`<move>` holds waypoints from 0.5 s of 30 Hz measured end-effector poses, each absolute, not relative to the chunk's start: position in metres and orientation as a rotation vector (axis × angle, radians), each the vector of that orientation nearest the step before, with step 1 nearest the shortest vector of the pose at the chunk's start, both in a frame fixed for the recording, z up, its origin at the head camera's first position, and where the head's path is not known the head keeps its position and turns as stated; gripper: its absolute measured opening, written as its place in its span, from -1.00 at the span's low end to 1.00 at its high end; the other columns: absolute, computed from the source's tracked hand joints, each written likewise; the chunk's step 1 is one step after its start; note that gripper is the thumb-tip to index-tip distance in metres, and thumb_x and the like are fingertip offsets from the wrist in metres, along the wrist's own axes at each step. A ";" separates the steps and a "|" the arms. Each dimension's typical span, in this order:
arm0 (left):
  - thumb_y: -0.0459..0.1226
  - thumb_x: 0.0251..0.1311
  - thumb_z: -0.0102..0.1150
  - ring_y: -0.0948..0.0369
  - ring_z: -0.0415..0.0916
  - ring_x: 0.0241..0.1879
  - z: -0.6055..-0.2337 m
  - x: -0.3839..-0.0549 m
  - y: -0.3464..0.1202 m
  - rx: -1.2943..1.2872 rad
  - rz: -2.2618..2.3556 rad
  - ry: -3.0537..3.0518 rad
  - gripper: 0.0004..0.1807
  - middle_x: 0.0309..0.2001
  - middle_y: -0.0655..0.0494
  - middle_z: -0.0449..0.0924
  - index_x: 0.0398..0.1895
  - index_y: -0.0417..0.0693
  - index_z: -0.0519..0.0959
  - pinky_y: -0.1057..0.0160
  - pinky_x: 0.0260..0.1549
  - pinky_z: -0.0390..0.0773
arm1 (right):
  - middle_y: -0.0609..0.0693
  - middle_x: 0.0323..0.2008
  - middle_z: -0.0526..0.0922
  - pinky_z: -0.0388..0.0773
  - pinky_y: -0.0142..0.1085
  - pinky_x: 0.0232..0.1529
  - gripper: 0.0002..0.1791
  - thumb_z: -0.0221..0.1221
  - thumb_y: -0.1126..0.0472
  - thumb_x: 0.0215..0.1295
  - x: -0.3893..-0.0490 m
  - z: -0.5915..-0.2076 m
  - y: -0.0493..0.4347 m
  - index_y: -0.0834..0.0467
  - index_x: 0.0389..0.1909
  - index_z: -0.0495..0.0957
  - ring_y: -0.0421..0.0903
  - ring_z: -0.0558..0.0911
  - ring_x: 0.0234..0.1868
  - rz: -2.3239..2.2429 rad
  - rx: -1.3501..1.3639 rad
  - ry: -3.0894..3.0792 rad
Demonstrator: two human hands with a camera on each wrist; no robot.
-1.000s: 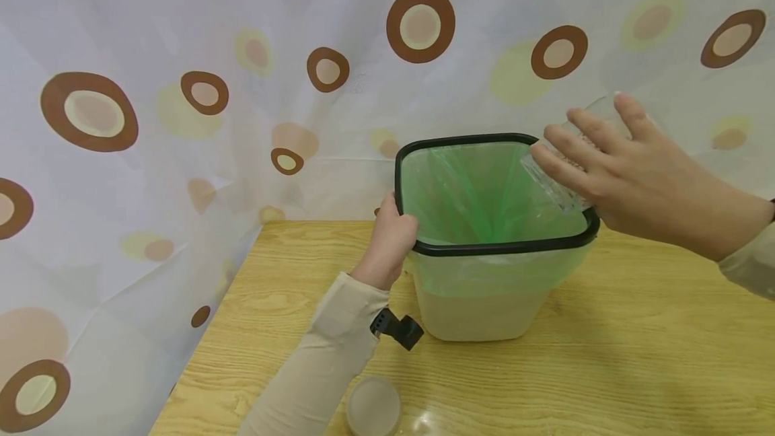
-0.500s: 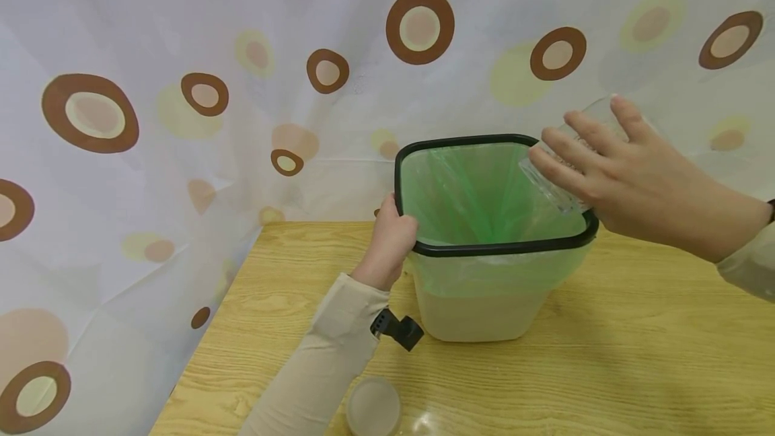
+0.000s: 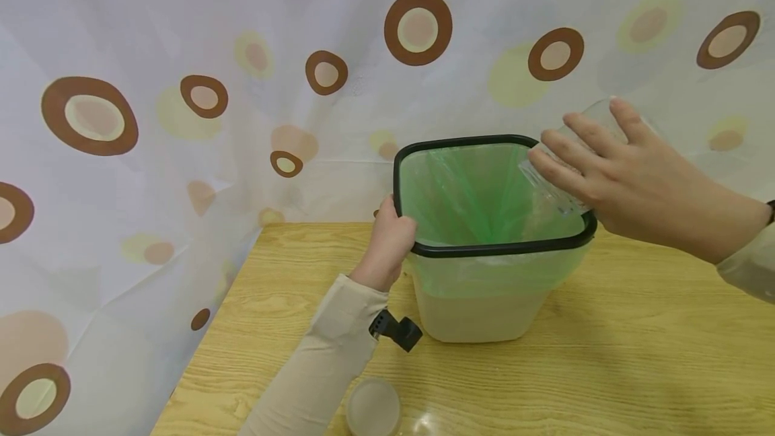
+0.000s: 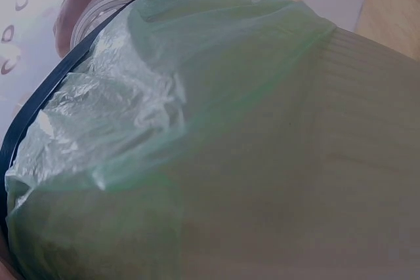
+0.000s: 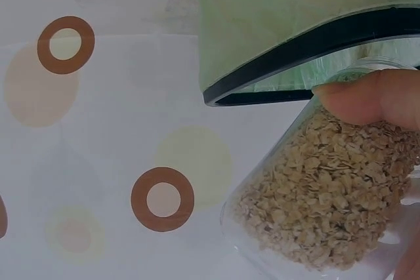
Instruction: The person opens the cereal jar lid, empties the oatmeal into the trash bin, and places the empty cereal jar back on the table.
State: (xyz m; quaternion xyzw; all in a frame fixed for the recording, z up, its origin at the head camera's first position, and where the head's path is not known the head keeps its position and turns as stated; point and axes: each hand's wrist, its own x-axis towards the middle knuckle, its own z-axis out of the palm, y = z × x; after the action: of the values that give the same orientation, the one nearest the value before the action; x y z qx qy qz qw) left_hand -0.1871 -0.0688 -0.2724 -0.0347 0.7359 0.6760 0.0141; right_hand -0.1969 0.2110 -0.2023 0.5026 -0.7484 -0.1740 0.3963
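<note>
In the head view my left hand (image 3: 386,244) grips the black rim (image 3: 502,248) of a pale waste bin (image 3: 475,318) at its left side. A green bin bag (image 3: 451,190) lines the bin and folds over its outside. My right hand (image 3: 648,184) holds a clear jar (image 5: 236,234) tilted, mouth down, over the bin's right rim. Inside the jar lie oat flakes (image 5: 321,188), plain in the right wrist view, with my thumb (image 5: 367,100) across the jar near its neck. Whether flakes are falling cannot be seen.
A round whitish lid (image 3: 373,407) lies on the wood-grain table (image 3: 290,274), near my left forearm. Behind the table hangs a white sheet (image 3: 339,5) with brown ring patterns. A black strap device (image 3: 396,330) sits on my left wrist.
</note>
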 end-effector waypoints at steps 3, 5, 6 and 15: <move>-0.58 0.25 -0.28 0.00 0.27 0.19 -0.272 -0.186 -0.069 -0.109 2.107 2.300 -0.41 0.23 -0.15 0.30 0.38 -0.21 0.17 0.05 0.18 0.30 | 0.36 0.13 0.46 0.18 0.38 0.09 -0.45 -0.30 0.39 0.22 -0.196 -0.202 0.212 0.34 0.21 0.37 0.36 0.37 0.16 -0.446 1.274 -1.904; -0.58 0.25 -0.28 0.00 0.27 0.19 -0.272 -0.186 -0.069 -0.105 2.107 2.305 -0.41 0.22 -0.15 0.30 0.38 -0.22 0.17 0.05 0.18 0.29 | 0.36 0.13 0.47 0.18 0.38 0.10 -0.45 -0.29 0.39 0.21 -0.196 -0.202 0.212 0.33 0.21 0.38 0.36 0.37 0.17 -0.449 1.268 -1.902; -0.58 0.25 -0.28 0.00 0.26 0.19 -0.272 -0.186 -0.069 -0.105 2.107 2.305 -0.41 0.22 -0.15 0.30 0.38 -0.21 0.17 0.05 0.18 0.29 | 0.36 0.12 0.47 0.19 0.38 0.10 -0.45 -0.31 0.39 0.21 -0.196 -0.202 0.212 0.33 0.20 0.38 0.36 0.37 0.17 -0.446 1.267 -1.902; -0.59 0.23 -0.28 0.01 0.25 0.21 -0.272 -0.187 -0.069 -0.107 2.105 2.313 -0.40 0.24 -0.14 0.30 0.39 -0.22 0.17 0.05 0.20 0.28 | 0.36 0.09 0.48 0.21 0.38 0.06 -0.39 -0.50 0.31 0.29 -0.197 -0.202 0.212 0.33 0.17 0.40 0.36 0.39 0.14 -0.441 1.261 -1.875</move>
State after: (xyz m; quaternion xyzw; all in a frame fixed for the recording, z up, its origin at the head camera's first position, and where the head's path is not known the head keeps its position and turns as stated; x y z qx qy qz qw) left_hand -0.1870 -0.0686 -0.2724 -0.0342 0.7392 0.6726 0.0060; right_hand -0.1966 0.2119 -0.2020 0.5003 -0.7437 -0.1748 0.4075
